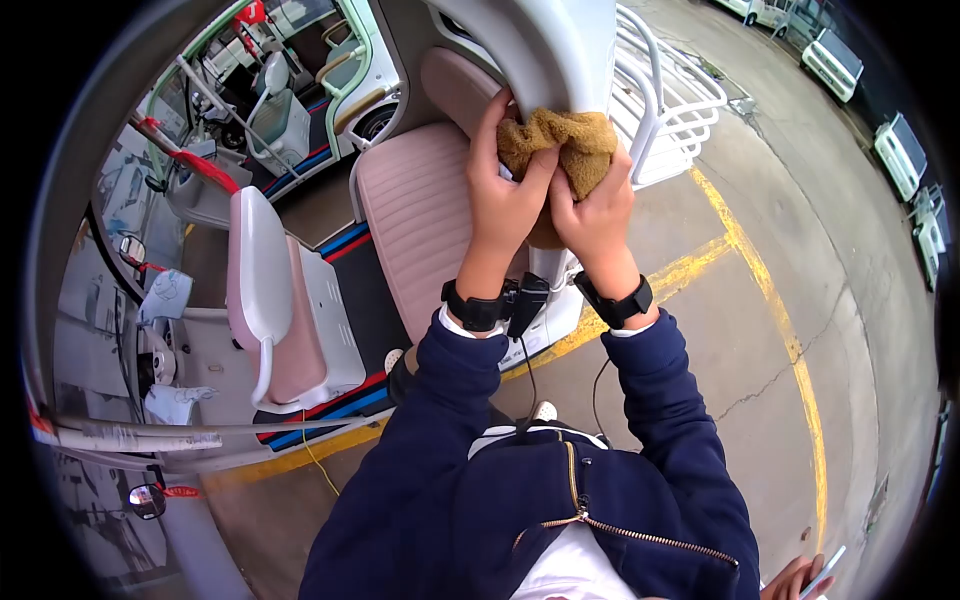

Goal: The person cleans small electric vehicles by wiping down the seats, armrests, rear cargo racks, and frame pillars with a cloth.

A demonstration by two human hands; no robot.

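A brown cloth [585, 148] is bunched between my two hands, against the lower end of a white curved pillar [560, 60] of an open-sided vehicle. My left hand [508, 175] grips the cloth's left side, with the thumb pressed on it and the fingers reaching up behind it. On the right side, my right hand [597, 208] pinches the cloth, its fingers partly hidden behind the folds. Just left of my hands is a pink ribbed seat [415, 200]. Both wrists wear black straps, and a black device hangs at the left one.
A white tubular rack [665, 100] stands at the right of the pillar. Another pink seat [290, 310] is at the left. Yellow lines [780, 290] mark the ground. A co-worker's hand [795, 580] holds a phone at bottom right. Parked vehicles line the far right.
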